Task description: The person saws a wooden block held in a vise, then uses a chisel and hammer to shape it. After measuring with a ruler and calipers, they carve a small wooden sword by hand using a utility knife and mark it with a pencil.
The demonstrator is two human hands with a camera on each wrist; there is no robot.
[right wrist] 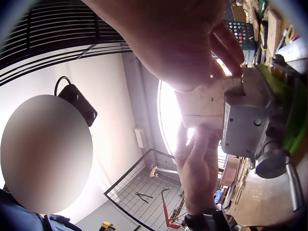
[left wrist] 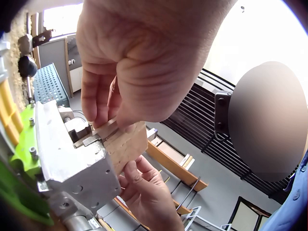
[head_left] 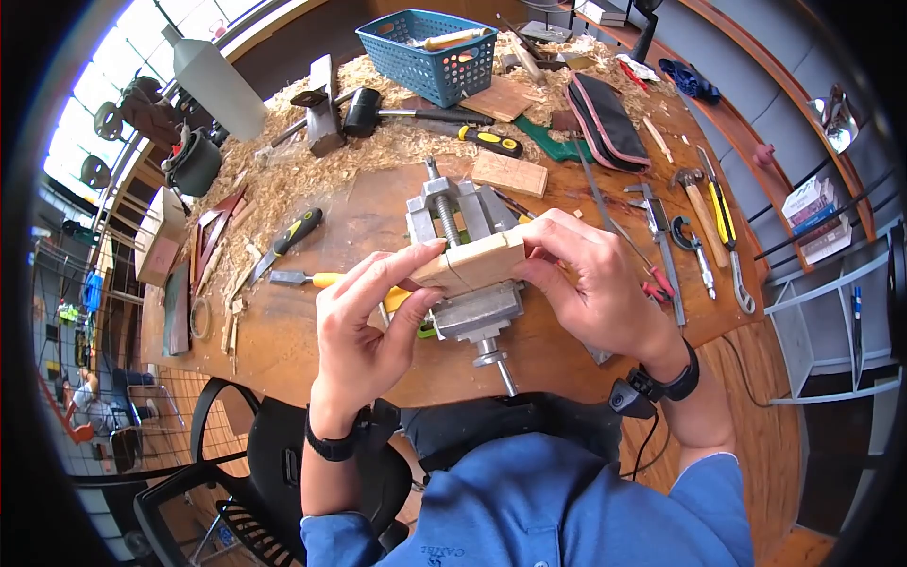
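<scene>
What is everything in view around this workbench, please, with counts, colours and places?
Wood block: one, pale, seamed, between the hands
Vise: one, grey, bench centre
Basket: one, teal, far edge
Mallet: one, black, near basket
Zip case: one, black-pink, far right
Wooden-handled hammer: one, brown, right
Micrometer: one, blue-silver, right
Shavings: many, tan, far left
Bottle: one, whitish, far left
Other tools: several, mixed, across bench
Left hand, right hand: one each, bare, gripping block

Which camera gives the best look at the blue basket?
The head view: it shows the basket from above, rim and all, with a tan handle lying in it. The left wrist view shows mainly its holed side, at a slant. The right wrist view shows just a patch of holed wall near the top edge.
</scene>
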